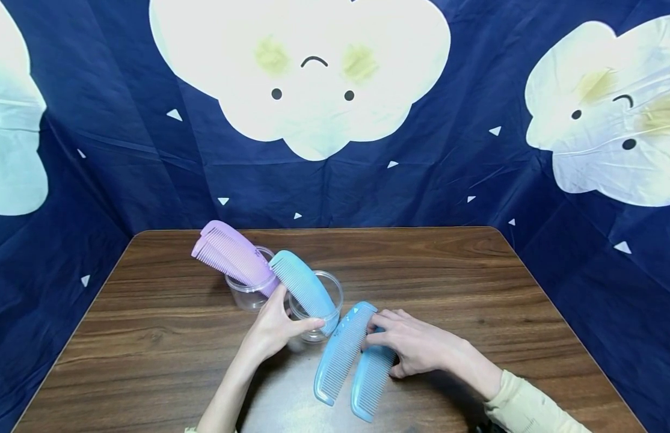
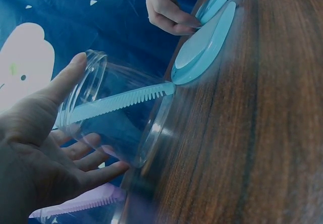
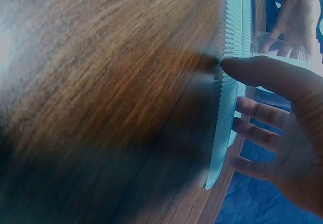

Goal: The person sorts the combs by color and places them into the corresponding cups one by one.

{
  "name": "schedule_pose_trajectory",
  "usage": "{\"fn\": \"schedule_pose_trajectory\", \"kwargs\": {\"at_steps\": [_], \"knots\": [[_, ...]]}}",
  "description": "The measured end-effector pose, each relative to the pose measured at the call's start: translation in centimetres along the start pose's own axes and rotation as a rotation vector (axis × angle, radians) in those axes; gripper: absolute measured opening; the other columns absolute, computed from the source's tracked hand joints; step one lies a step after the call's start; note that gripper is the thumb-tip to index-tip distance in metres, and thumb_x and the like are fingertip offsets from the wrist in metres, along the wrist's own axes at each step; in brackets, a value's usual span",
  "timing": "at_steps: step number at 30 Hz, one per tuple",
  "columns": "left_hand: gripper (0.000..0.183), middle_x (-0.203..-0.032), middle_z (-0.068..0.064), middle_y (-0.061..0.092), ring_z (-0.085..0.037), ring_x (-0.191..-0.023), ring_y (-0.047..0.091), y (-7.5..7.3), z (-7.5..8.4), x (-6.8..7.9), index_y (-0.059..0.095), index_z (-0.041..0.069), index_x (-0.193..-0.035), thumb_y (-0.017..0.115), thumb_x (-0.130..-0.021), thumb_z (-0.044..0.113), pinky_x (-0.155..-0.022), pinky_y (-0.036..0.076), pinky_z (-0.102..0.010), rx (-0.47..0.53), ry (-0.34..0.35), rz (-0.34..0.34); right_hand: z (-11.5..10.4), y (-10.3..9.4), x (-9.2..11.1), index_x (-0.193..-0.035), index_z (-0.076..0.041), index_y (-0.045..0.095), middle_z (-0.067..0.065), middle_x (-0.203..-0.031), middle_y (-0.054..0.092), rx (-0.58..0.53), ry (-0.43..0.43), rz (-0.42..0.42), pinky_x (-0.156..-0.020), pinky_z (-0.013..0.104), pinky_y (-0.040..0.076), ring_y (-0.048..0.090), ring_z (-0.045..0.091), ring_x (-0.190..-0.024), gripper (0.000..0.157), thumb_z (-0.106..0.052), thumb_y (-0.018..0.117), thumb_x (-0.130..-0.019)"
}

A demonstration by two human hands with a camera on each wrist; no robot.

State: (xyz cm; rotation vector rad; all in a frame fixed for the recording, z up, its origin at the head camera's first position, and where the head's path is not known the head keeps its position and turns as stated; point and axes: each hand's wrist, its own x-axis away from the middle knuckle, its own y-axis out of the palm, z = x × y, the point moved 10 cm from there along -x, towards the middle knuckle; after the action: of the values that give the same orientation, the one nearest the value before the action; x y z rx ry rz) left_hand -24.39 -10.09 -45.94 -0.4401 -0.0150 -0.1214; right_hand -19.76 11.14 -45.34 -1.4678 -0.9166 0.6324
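Observation:
My left hand [image 1: 272, 328] holds a clear round jar [image 1: 309, 334] near its rim, thumb on one side and fingers on the other. A light blue comb [image 1: 302, 285] leans inside this jar, its upper end tilted left. To the right, my right hand [image 1: 416, 343] pinches a blue comb [image 1: 374, 376] lying on the table, with the thumb at the toothed edge and fingertips at the opposite side in the right wrist view. Another blue comb [image 1: 343, 355] lies beside it, close to the jar's base and the right fingertips.
Behind the left hand stands a second clear jar [image 1: 243, 296] with purple combs [image 1: 232, 255] leaning left out of it. Everything rests on a brown wood-grain table [image 1: 503, 288]. Dark blue cloth [image 1: 367, 192] printed with white clouds hangs around its back and sides.

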Motion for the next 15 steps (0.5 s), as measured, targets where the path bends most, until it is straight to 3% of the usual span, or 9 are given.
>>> {"fn": "schedule_pose_trajectory", "kwargs": {"at_steps": [9,15], "knots": [[0.087,-0.139,-0.006,0.059,-0.026,-0.139,0.052,0.07,0.03,0.0,0.047,0.019,-0.142,0.093,-0.072,0.043,-0.114,0.046,-0.053,0.004,0.0,-0.004,-0.01,0.18,-0.05,-0.129,-0.035,0.062,-0.005,-0.129,0.056,0.053,0.017,-0.021,-0.106,0.042,0.048,0.051,0.017,-0.123,0.067,-0.029,0.091,-0.069],[0.086,-0.138,-0.006,0.059,-0.026,-0.139,0.052,0.09,0.07,0.04,0.047,0.018,-0.142,0.093,-0.073,0.042,-0.115,0.046,-0.053,0.018,-0.003,-0.009,-0.42,0.07,-0.39,-0.128,-0.034,0.061,-0.006,-0.123,0.056,0.122,-0.005,-0.025,-0.098,0.037,0.05,0.052,0.015,-0.116,0.068,-0.03,0.091,-0.067]]}}
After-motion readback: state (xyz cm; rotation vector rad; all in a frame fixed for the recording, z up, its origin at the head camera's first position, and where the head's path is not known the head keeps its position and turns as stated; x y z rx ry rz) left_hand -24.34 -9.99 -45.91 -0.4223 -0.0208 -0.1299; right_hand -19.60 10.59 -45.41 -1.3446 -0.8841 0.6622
